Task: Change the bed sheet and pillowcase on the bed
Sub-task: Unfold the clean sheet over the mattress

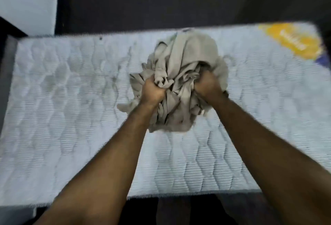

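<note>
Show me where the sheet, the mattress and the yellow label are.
sheet (180, 74): head view, middle of the bundle.
mattress (62, 108): head view, bare quilted top.
yellow label (290, 40): head view, middle of the label at the far right corner.

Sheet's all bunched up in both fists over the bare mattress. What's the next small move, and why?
Probably lift the grey sheet clear of the mattress. The left hand and right hand both grip the crumpled bundle, and the quilted top is uncovered around it. Whether this sheet is the old or the fresh one cannot be told.
</note>
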Demonstrator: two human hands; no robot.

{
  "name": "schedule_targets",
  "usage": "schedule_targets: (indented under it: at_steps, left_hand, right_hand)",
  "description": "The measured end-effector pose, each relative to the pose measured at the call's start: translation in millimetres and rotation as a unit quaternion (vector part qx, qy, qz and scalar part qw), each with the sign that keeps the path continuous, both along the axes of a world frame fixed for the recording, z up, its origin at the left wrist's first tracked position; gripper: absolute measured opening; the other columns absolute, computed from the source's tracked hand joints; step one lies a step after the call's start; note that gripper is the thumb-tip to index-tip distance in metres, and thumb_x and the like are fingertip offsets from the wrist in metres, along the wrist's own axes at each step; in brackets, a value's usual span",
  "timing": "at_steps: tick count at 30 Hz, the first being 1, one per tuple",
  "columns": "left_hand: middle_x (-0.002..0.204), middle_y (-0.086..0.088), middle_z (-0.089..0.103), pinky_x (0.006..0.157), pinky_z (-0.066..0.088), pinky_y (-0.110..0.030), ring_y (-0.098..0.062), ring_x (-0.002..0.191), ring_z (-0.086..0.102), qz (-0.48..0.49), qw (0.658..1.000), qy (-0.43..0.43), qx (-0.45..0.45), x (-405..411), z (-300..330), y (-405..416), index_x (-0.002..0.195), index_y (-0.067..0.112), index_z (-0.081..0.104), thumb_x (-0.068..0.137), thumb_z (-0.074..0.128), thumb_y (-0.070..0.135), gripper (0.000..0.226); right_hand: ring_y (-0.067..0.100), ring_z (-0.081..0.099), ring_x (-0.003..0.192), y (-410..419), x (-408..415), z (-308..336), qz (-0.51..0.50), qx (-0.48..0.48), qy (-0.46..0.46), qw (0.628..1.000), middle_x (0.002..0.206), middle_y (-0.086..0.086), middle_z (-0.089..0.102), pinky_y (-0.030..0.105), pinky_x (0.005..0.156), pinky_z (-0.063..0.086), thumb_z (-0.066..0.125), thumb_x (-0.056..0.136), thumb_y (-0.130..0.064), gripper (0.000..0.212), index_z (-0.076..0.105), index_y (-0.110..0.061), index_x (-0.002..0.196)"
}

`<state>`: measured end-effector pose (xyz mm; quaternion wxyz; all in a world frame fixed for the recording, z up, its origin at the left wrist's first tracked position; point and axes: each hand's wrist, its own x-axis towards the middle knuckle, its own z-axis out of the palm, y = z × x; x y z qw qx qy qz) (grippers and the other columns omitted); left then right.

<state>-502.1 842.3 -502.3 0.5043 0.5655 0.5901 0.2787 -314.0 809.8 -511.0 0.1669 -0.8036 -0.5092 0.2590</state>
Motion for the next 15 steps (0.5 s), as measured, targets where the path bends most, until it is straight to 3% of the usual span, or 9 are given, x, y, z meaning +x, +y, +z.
schedule_targets:
  at_steps: [2,3,5,7,9,11,15]
  left_hand:
    - [0.090,0.006,0.062,0.076,0.048,-0.025,-0.007,0.081,0.059,-0.020,0.997,-0.021,0.069,28,87,37,0.096,0.023,0.059,0.081,0.081,0.011,0.029]
    - [0.099,0.004,0.062,0.080,0.049,-0.026,-0.008,0.086,0.060,-0.034,0.993,0.000,0.115,37,135,58,0.112,0.023,0.058,0.083,0.079,0.015,0.037]
    - [0.114,-0.004,0.063,0.089,0.053,-0.038,-0.024,0.101,0.064,-0.028,0.963,0.137,0.233,38,212,99,0.140,0.032,0.044,0.079,0.073,0.048,0.069]
    - [0.110,-0.011,0.066,0.084,0.055,-0.047,-0.038,0.101,0.065,-0.024,0.912,0.265,0.312,26,277,122,0.134,0.033,0.047,0.074,0.066,0.065,0.070]
    - [0.103,-0.016,0.069,0.080,0.055,-0.046,-0.042,0.097,0.066,-0.017,0.874,0.356,0.330,14,329,111,0.120,0.026,0.059,0.078,0.069,0.052,0.051]
    - [0.099,-0.019,0.070,0.080,0.056,-0.046,-0.043,0.094,0.067,-0.014,0.843,0.426,0.330,10,349,96,0.104,0.018,0.069,0.084,0.067,0.031,0.025]
    - [0.095,-0.022,0.069,0.075,0.054,-0.042,-0.043,0.089,0.069,-0.027,0.803,0.505,0.316,7,345,53,0.093,0.008,0.072,0.084,0.067,0.014,0.012]
  right_hand:
    - [0.043,0.059,0.114,34,34,91,-0.007,0.078,-0.026,0.997,0.130,0.023,0.057,0.047,0.095,0.048,0.048,0.092,-0.039,0.052,0.050,-0.009,0.135]
    - [0.041,0.059,0.114,51,56,142,-0.026,0.121,-0.062,0.990,0.135,0.020,0.052,0.046,0.094,0.048,0.048,0.094,-0.045,0.054,0.044,-0.016,0.140]
    - [0.041,0.061,0.108,69,103,228,-0.063,0.151,-0.151,0.975,0.137,0.015,0.045,0.045,0.089,0.047,0.044,0.100,-0.052,0.049,0.040,-0.030,0.143]
    - [0.042,0.063,0.103,54,152,300,-0.047,0.138,-0.262,0.954,0.131,0.016,0.043,0.046,0.087,0.049,0.047,0.102,-0.038,0.034,0.053,-0.029,0.135]
    - [0.042,0.065,0.101,26,186,346,-0.024,0.142,-0.356,0.923,0.122,0.016,0.049,0.048,0.085,0.053,0.056,0.097,-0.024,0.033,0.060,-0.024,0.130]
    - [0.040,0.067,0.101,12,194,357,0.016,0.133,-0.410,0.902,0.118,0.014,0.055,0.043,0.078,0.054,0.063,0.093,-0.025,0.038,0.060,-0.028,0.130]
    - [0.033,0.066,0.113,-22,187,358,0.046,0.062,-0.430,0.900,0.123,0.007,0.064,0.041,0.083,0.048,0.047,0.099,-0.023,0.034,0.066,-0.032,0.126]
